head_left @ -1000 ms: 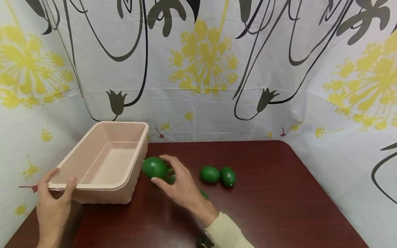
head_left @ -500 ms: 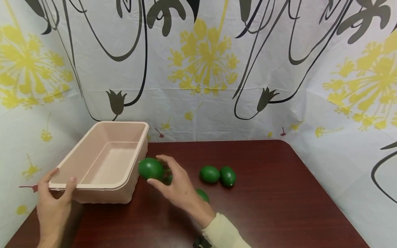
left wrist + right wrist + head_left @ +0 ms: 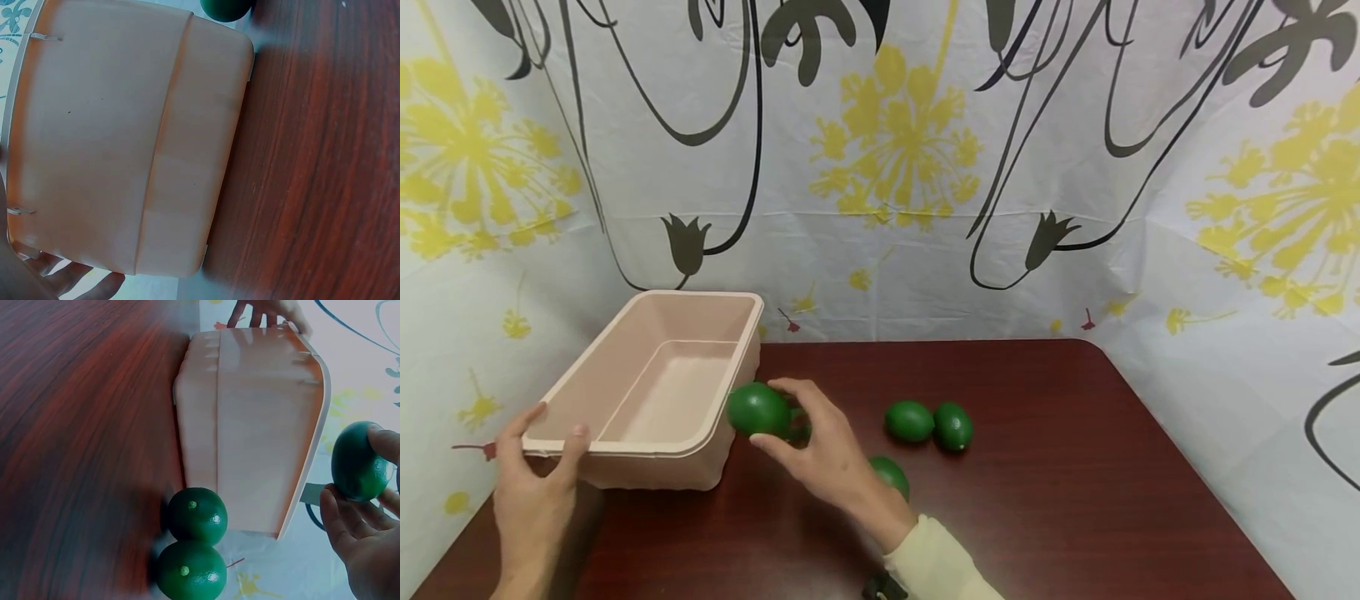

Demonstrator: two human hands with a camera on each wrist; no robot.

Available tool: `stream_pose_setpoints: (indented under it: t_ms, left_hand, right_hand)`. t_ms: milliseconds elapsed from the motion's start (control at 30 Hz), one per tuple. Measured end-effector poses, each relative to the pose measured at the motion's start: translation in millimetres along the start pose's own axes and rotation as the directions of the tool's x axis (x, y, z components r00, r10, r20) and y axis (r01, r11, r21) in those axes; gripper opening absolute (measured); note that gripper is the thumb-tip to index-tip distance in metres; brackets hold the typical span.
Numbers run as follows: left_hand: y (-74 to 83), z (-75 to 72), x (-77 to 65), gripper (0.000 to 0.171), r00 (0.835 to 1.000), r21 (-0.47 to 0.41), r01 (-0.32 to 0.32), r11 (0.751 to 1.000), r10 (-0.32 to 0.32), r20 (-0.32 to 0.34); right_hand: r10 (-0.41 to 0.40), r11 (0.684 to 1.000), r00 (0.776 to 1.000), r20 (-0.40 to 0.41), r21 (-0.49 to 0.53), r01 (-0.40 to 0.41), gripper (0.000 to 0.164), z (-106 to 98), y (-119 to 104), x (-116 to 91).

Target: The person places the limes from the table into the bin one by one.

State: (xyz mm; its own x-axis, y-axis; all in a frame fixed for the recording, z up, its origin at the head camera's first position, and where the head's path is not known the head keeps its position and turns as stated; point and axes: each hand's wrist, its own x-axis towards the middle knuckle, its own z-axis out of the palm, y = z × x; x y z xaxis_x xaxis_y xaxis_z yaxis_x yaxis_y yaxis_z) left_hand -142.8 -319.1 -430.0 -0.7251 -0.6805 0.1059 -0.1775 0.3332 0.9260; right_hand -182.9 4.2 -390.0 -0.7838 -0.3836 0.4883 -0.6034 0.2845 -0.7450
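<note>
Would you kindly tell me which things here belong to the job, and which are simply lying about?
Job: right hand; left hand; held green fruit; pinkish tub; probably the loose green fruits too.
Just surroundings: patterned cloth; dark table.

Tub from above, 2 sides close-up

My left hand, lower left in the head view, extends upward from a bare wrist in a holding grip, its thumb and index finger spread apart; in the left wrist view, several of its fingers show side by side. My right forearm, in a pale sleeve, slants up and leftward to my right hand, whose thumb, nearer my body, opposes the arched fingers in a pinching hold.
</note>
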Motion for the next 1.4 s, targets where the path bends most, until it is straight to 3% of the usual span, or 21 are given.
stream_pose_setpoints:
  t_ms: [400, 633, 867, 1400]
  left_hand:
    - [-1.6, -0.4, -0.7, 0.067, 1.000, 0.010, -0.001, 1.000, 0.001, 0.002]
    - [-2.2, -2.7, -0.9, 0.068, 1.000, 0.019, 0.008, 1.000, -0.008, 0.010]
    - [-0.9, -2.7, -0.8, 0.068, 1.000, 0.019, 0.004, 1.000, -0.004, 0.012]
    - [1.4, -0.9, -1.6, 0.068, 1.000, 0.009, 0.007, 1.000, -0.007, 0.015]
  right_hand:
    - [-0.054, 0.998, 0.998, 0.008, 0.010, 0.054, 0.059, 6.1, -8.9, 8.7]
    - [-0.090, 0.995, 0.996, 0.022, -0.051, 0.091, 0.057, 11.8, -10.8, 11.5]
    - [-0.083, 0.995, 0.995, 0.050, -0.048, 0.085, 0.059, 15.8, -13.4, 14.3]
    - [-0.125, 0.989, 0.992, 0.016, -0.081, 0.126, 0.061, 16.2, -12.5, 23.7]
